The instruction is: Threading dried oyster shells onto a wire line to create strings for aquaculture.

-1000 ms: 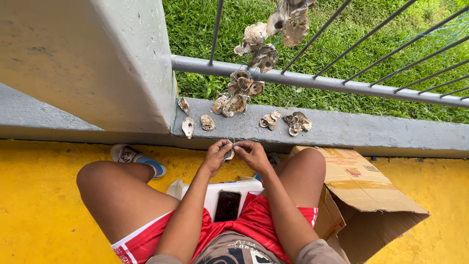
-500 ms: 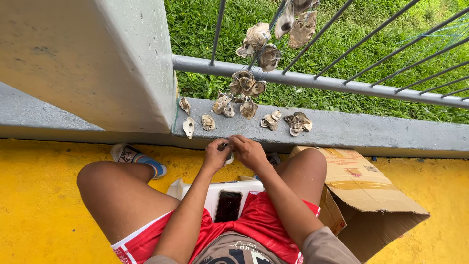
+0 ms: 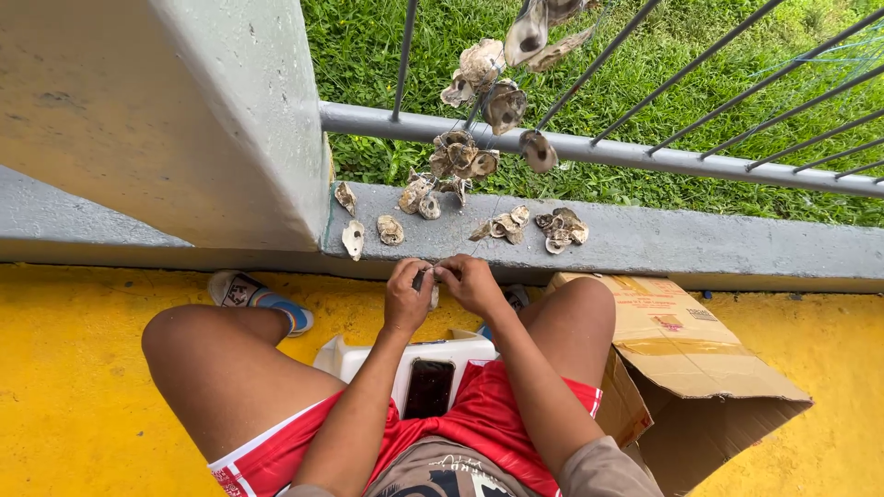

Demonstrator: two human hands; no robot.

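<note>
- Both hands meet just below the concrete ledge (image 3: 645, 241): left hand (image 3: 408, 296) and right hand (image 3: 471, 283), fingertips pinched on one small shell (image 3: 425, 281) held between them.
- Shell sits equally near both hands, its long axis hidden.
- Loose shells (image 3: 505, 225) lie on that ledge, beyond the fingertips; strung shells (image 3: 460, 158) hang above it.

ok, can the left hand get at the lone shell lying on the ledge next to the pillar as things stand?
Probably yes. The left hand is pinched with the right hand on a small shell just below the ledge. The lone shell lies up and to the left, with nothing between; the hand would first have to let go.
</note>
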